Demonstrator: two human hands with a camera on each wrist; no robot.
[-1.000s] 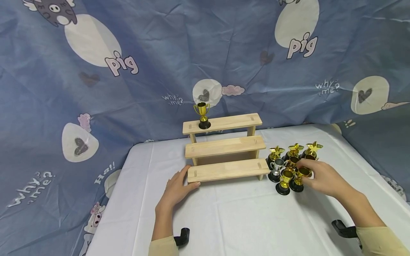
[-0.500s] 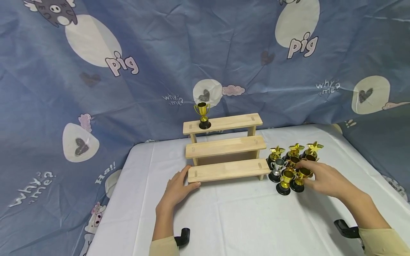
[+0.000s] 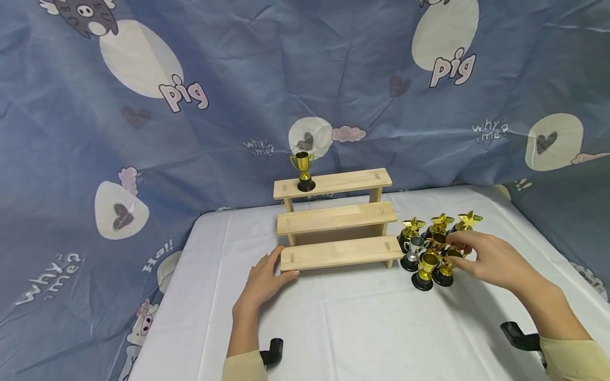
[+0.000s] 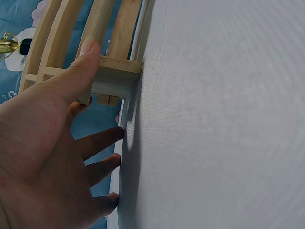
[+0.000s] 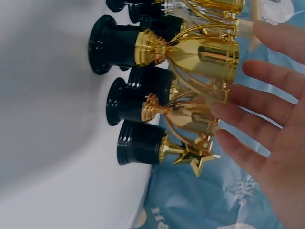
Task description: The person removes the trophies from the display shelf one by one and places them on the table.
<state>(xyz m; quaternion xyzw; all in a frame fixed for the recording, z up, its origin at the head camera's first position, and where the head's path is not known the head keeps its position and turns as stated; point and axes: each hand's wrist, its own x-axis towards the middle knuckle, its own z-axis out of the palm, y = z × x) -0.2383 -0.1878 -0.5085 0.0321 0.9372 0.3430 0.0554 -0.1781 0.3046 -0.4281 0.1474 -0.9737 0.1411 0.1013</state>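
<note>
The fingers [image 5: 248, 119] of the right hand [image 3: 491, 260] are spread and almost straight; their tips touch the rims of the small gold plastic trophy cups on black round bases [image 5: 190, 52], but they do not yet close around any cup. These cups stand in a tight cluster [image 3: 436, 248] near the right edge of the white cloth-covered surface [image 3: 362, 323], just beside the right end of the light wooden three-step stand [image 3: 335, 222]. Because the trophies are packed so close and are tall on narrow bases, I think a wide hand can push the neighbours and tip several together.

The left hand [image 3: 263, 280] is open, thumb [image 4: 83, 62] on the lowest step's left corner. If it presses, the stand may slide, and the single gold trophy [image 3: 303, 170] on the top step may wobble.
</note>
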